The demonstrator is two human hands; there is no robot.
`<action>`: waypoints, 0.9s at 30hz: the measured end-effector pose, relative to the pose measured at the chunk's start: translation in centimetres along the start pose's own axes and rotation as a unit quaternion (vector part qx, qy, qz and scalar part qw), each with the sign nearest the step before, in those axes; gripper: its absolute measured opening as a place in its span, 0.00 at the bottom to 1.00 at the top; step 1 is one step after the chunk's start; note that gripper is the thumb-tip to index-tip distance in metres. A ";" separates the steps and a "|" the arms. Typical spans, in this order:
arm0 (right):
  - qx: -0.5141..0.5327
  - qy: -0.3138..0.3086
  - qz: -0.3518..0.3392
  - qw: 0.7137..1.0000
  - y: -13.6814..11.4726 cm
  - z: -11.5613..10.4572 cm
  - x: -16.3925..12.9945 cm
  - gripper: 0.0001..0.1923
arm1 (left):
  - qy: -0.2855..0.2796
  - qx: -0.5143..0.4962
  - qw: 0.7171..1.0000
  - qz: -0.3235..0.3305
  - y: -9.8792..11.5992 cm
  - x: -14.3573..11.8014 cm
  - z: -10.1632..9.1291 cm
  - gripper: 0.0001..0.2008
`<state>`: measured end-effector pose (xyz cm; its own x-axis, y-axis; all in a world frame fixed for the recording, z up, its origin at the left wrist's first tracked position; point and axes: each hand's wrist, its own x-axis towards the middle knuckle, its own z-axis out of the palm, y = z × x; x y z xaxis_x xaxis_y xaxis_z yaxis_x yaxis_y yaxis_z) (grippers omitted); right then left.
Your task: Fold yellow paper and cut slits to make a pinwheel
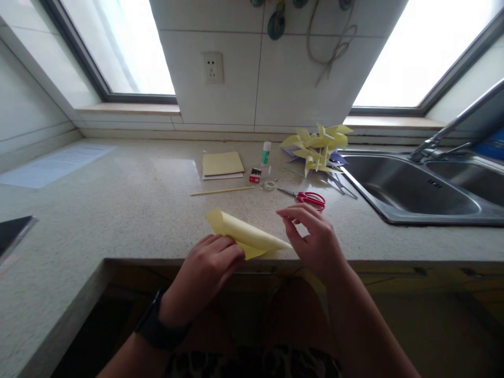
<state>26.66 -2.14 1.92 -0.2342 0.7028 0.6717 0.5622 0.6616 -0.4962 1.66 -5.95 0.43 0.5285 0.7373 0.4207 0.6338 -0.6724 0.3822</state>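
A pale yellow sheet of paper [246,233], curled over on itself, lies at the front edge of the speckled counter [129,205]. My left hand [208,268] presses on its near left part with fingers curled on the paper. My right hand [313,236] hovers at the sheet's right tip, thumb and forefinger pinched close together just above the tip; whether they touch the paper is unclear. A dark watch sits on my left wrist.
Red-handled scissors [309,198], a tape roll [270,185], a small red box [255,175], a glue stick [266,153], a wooden stick [222,191], a yellow paper stack [222,164] and yellow paper pinwheels [318,147] lie behind. A steel sink [409,189] is at right, a printed sheet [55,165] far left.
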 end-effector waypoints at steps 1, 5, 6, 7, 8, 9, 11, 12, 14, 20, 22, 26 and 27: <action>0.014 -0.008 -0.012 1.000 -0.9 0.1 -0.5 0.12 | -0.006 -0.013 1.000 -0.011 0.0 0.2 0.1 0.03; 0.049 -0.090 -0.050 0.993 -3.2 0.9 -2.6 0.13 | -0.024 -0.059 0.997 -0.044 0.0 0.7 0.2 0.05; 0.041 -0.099 -0.054 0.993 -3.4 1.1 -3.0 0.11 | -0.027 -0.067 0.996 -0.046 0.0 0.8 0.2 0.06; 0.029 -0.105 -0.058 0.992 -3.4 1.3 -3.4 0.11 | -0.031 -0.075 0.996 -0.047 -0.1 0.9 0.2 0.07; 0.013 -0.107 -0.061 0.992 -3.4 1.5 -3.6 0.10 | -0.035 -0.082 0.995 -0.045 -0.2 0.9 0.2 0.09; -0.002 -0.106 -0.066 0.992 -3.3 1.6 -3.7 0.09 | -0.039 -0.089 0.994 -0.044 -0.2 0.9 0.2 0.10; -0.031 -0.100 -0.076 0.992 -3.1 1.7 -3.7 0.10 | -0.042 -0.100 0.993 -0.042 -0.3 1.0 0.2 0.13; -0.042 -0.097 -0.079 0.991 -3.0 1.8 -3.7 0.10 | -0.042 -0.101 0.993 -0.040 -0.3 1.0 0.2 0.14; -0.064 -0.094 -0.083 0.990 -2.8 1.7 -3.5 0.10 | -0.032 -0.088 0.995 -0.032 -0.2 1.0 0.1 0.14; -0.133 -0.069 -0.094 0.984 -1.9 1.7 -3.2 0.12 | -0.011 -0.073 0.997 -0.009 -0.3 0.7 0.1 0.07; -0.150 -0.067 -0.099 0.981 -1.5 1.6 -3.1 0.14 | -0.007 -0.088 0.996 -0.012 -0.5 0.6 0.3 0.07; -0.154 -0.082 -0.111 0.978 -0.8 1.2 -2.4 0.13 | -0.005 -0.103 0.995 -0.011 -0.7 0.2 0.6 0.08; -0.150 -0.087 -0.114 0.978 -0.6 1.1 -2.2 0.13 | -0.004 -0.104 0.995 -0.006 -0.7 0.2 0.6 0.08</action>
<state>25.90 -3.79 0.17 -0.4981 0.5968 0.6290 0.6810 0.7183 -0.1423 1.62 -5.29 -0.30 0.5265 0.7449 0.4097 0.5096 -0.6623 0.5493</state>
